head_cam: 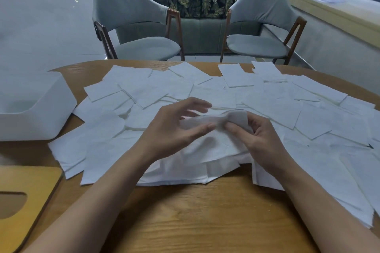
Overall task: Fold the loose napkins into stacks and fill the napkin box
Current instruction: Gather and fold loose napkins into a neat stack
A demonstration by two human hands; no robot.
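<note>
R hand (259, 135) pinches napkin (238, 118) at fold; L hand (176, 123) loose, thumb on it just left of pinch. Thin, floppy, prob tears easy; take by edge.

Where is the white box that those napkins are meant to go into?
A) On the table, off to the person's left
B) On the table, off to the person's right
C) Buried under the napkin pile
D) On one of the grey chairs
A: the white box stands on the wooden table at its left edge, beside the spread of loose napkins, and both grey chairs are bare.
</note>
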